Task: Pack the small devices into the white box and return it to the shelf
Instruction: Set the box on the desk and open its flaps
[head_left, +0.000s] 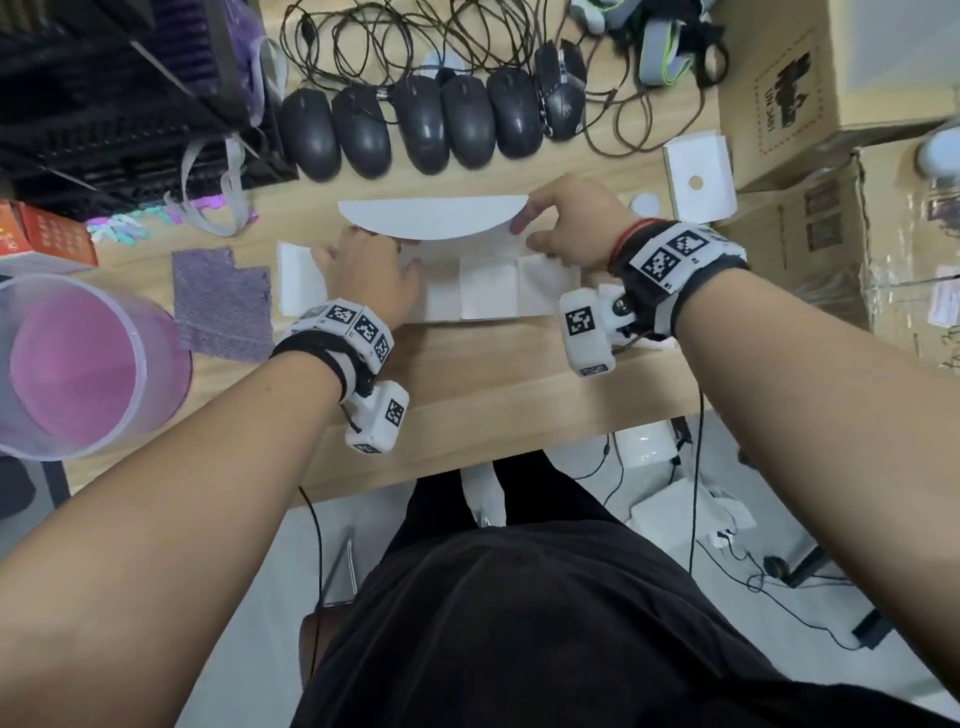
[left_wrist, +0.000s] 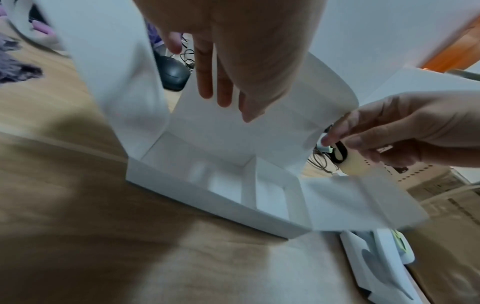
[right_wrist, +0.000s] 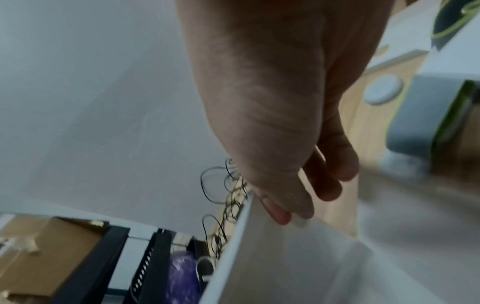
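The white box (head_left: 488, 291) lies open on the wooden table, its inner compartments (left_wrist: 226, 185) showing nothing inside. Its rounded lid flap (head_left: 431, 218) stands up at the far side. My left hand (head_left: 363, 270) reaches into the box with straight fingers (left_wrist: 223, 82) touching the inside of the lid flap (left_wrist: 285, 92). My right hand (head_left: 561, 223) pinches the lid's right edge between thumb and fingers (right_wrist: 280, 214); the left wrist view shows that hand (left_wrist: 389, 127) too. Behind the box, several black mice (head_left: 426, 124) lie in a row with their cables tangled.
A pink translucent tub (head_left: 78, 364) and a purple padded sheet (head_left: 223, 306) lie to the left. A black rack (head_left: 104, 104) stands at the back left. Cardboard boxes (head_left: 810, 78) and a small white carton with a hole (head_left: 698, 176) crowd the right. The table's near edge is close.
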